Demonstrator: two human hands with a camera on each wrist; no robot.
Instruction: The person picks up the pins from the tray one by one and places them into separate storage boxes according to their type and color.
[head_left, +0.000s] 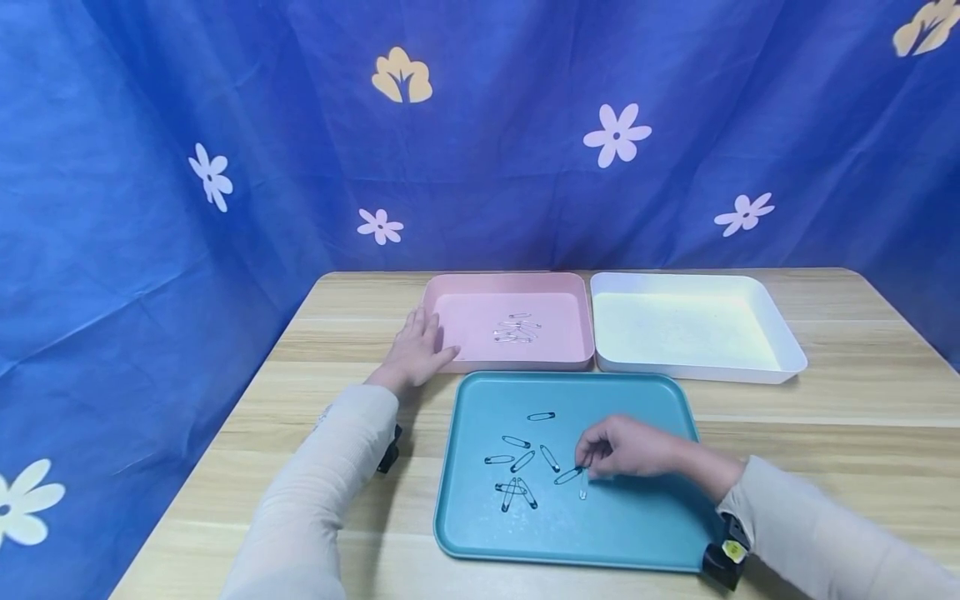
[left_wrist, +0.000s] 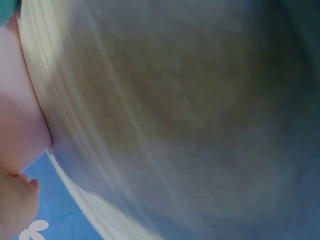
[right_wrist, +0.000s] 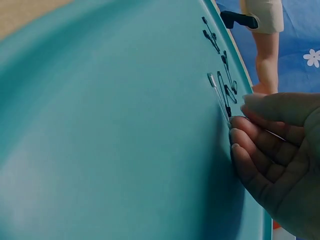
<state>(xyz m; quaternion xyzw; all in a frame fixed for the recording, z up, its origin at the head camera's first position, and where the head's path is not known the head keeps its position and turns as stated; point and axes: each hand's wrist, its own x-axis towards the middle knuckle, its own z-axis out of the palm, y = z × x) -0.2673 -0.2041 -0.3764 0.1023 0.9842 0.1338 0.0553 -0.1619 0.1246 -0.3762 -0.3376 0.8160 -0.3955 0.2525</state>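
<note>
My right hand (head_left: 626,446) is low over the teal tray (head_left: 637,533), its fingers bent and its fingertips right at one end of a silver safety pin (head_left: 582,492). In the right wrist view the thumb stands slightly apart from the fingers, and I cannot tell whether they pinch the silver safety pin. A black safety pin (head_left: 567,476) lies beside these fingertips. Several more black safety pins (head_left: 550,457) are scattered to the left. My left hand (head_left: 415,348) rests with spread fingers on the left rim of the pink tray (head_left: 465,304).
Inside the pink tray lies a loose cluster of silver safety pins (head_left: 516,327). A white tray (head_left: 697,372) stands right of it, behind the teal tray. All three trays are on a wooden table (head_left: 375,300), with a blue flowered cloth (head_left: 487,150) hanging behind.
</note>
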